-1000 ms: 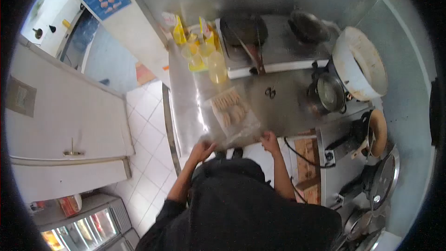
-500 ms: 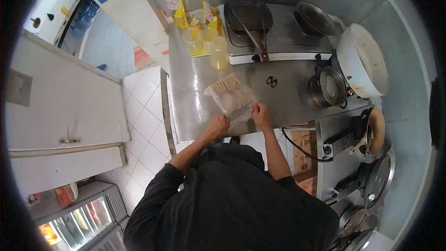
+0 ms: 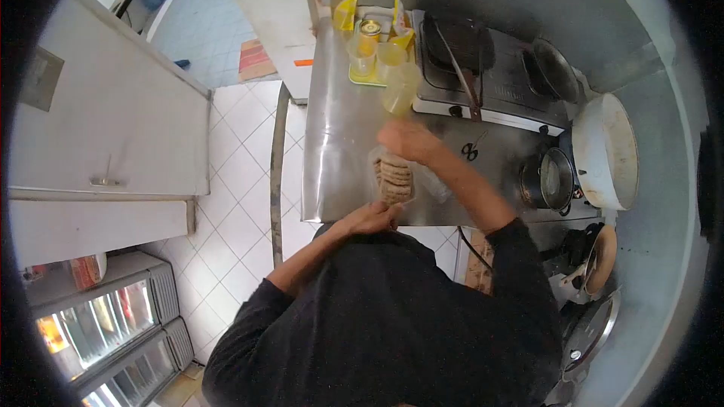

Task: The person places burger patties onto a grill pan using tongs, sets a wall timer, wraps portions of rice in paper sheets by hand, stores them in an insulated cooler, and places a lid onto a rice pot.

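A clear plastic bag [image 3: 433, 183] lies on the steel counter in front of me. In it, or on it, is a row of flat, brown, round pieces [image 3: 394, 179] overlapping one another; their kind is unclear. My left hand [image 3: 371, 218] is closed on the bag's near end, by the counter's front edge. Over the far end of the row is my right hand [image 3: 409, 139], smeared by motion, so its fingers cannot be made out. Black-handled scissors [image 3: 470, 151] lie to the right of that hand.
Behind my right hand stand a clear yellowish cup [image 3: 400, 89] and a tray [image 3: 362, 80] with cups, a can and yellow packets. A gas stove [image 3: 490, 113] carries a griddle and a pan. Dark pots [image 3: 534, 186] and a large white pot [image 3: 579, 136] stand at right.
My right hand has moved from the bag's near edge to its far end. The bag has turned, and the brown pieces now run lengthwise toward me. The view has shifted too.
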Available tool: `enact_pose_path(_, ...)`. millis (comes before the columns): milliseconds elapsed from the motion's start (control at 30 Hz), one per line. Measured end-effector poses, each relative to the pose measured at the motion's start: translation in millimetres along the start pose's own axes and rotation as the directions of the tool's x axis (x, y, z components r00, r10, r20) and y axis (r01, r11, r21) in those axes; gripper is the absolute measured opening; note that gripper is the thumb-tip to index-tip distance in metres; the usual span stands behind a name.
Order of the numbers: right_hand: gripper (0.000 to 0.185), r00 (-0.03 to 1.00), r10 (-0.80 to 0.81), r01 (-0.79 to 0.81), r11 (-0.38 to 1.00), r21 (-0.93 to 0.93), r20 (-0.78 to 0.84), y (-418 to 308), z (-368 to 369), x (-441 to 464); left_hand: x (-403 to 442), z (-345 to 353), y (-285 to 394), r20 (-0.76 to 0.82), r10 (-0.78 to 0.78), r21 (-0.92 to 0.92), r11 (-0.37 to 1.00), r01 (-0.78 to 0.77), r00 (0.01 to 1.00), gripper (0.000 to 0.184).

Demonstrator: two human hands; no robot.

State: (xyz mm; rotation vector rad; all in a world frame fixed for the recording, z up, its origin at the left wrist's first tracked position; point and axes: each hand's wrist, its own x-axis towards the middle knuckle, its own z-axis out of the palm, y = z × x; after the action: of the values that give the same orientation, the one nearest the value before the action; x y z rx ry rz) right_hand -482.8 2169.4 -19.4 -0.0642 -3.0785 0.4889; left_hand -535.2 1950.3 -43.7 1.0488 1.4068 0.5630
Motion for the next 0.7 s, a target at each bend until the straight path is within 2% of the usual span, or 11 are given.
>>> enact_pose_path(100,0.011,0.952,-0.303,0.305,0.947,-0.101,0.032,-16.1,5.3,27.2,-40.6,-45.2,51.5,-0.177,-0.113,0.345,0.923,0.169,0.978,0.059)
enact_pose_path(133,0.011,0.941,-0.32,0.334,0.931,-0.145,0.112,-23.8,8.7,36.6,-49.9,-56.7,50.9,-0.403,-0.027,0.28,0.948,0.152,0.915,0.059)
enact_pose_path(167,0.011,0.924,-0.332,0.366,0.912,-0.187,0.19,-32.9,13.6,46.2,-55.8,-66.3,47.9,-0.61,0.043,0.222,0.968,0.118,0.791,0.068)
enact_pose_path(233,0.012,0.891,-0.331,0.401,0.895,-0.198,0.309,-53.5,10.3,60.0,-31.1,-82.7,23.3,-0.759,0.374,0.376,0.92,-0.109,0.534,0.076)
enact_pose_path(300,0.012,0.868,-0.312,0.395,0.906,-0.155,0.386,-80.0,-19.3,71.0,-7.9,-93.2,-11.3,-0.755,0.482,0.394,0.876,-0.28,0.445,0.082)
enact_pose_path(400,0.012,0.926,-0.275,0.333,0.916,-0.222,0.257,-78.8,12.4,70.1,14.4,-107.0,-26.2,-0.649,0.442,0.189,0.882,-0.433,0.619,0.076)
enact_pose_path(500,0.016,0.994,-0.092,0.087,0.993,0.079,0.054,-65.9,2.3,49.4,22.3,-107.6,-15.6,-0.613,0.406,0.211,0.911,-0.355,0.678,0.049)
enact_pose_path(567,0.021,0.998,-0.039,0.049,0.958,0.282,-0.043,-50.3,-34.3,32.8,34.4,-104.6,-28.2,-0.56,0.354,0.347,0.921,-0.175,0.75,0.028)
enact_pose_path(600,0.023,0.996,-0.008,0.042,0.924,0.38,-0.09,-36.5,-51.6,22.3,36.2,-103.8,-26.1,-0.581,0.389,0.363,0.91,-0.2,0.715,0.024)
enact_pose_path(667,0.03,0.855,0.47,-0.325,0.816,0.478,-0.221,15.6,-66.3,3.3,38.6,-98.4,-21.9,-0.63,0.449,0.391,0.888,-0.24,0.633,0.023)
enact_pose_path(700,0.035,0.722,0.598,-0.485,0.796,0.362,-0.348,45.3,-77.3,-4.5,38.8,-95.1,-20.8,-0.671,0.4,0.375,0.91,-0.179,0.625,0.023)
